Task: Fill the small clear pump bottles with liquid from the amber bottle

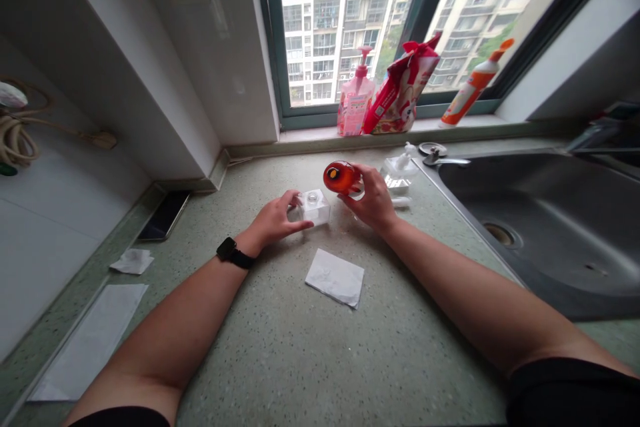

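My left hand (276, 219) grips a small clear square bottle (316, 208) that stands on the counter with its round neck uncapped. Thumb in front and fingers behind, the hand holds its left side. My right hand (374, 200) is closed around an orange-red rounded bottle (341, 177), held tilted above the counter just right of the clear bottle. One round end of it, with a dark ring and a yellowish middle, faces me; whether that is its mouth I cannot tell. Behind the right hand stands a clear bottle with a white pump (399, 172). A white pump part (401, 203) lies beside it.
Folded white paper (336, 277) lies in front of the hands. At left are a phone (165, 215), a crumpled tissue (132, 261) and more paper (93, 340). A steel sink (550, 213) is at right. A pink pump bottle (355, 107), red bag (403, 90) and orange-white bottle (470, 93) line the sill.
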The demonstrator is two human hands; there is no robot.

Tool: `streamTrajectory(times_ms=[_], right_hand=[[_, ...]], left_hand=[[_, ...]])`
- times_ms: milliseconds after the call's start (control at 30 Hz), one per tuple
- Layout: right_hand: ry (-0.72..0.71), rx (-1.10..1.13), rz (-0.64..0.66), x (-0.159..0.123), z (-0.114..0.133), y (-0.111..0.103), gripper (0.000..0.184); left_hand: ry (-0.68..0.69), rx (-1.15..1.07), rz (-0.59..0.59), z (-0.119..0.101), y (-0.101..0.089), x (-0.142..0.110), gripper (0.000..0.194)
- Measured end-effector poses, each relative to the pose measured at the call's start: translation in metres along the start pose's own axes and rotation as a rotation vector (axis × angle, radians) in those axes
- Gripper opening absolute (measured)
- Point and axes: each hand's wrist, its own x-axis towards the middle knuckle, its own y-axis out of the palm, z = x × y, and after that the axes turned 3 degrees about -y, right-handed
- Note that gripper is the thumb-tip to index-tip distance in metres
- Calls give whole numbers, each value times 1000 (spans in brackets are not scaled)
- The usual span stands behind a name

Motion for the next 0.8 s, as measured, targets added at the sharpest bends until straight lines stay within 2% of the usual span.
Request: streamTrajectory(times_ms=[167,367,800], right_hand=[[2,-58,9,0,4,0,60],[-14,-97,19,0,4,-1,62],[-81,-149,36,1,1,-2,70]], left_hand=[[24,43,-58,1,1,1,71],[115,143,-116,0,2,0,73],[156,177,-124,-2,0,1,73]])
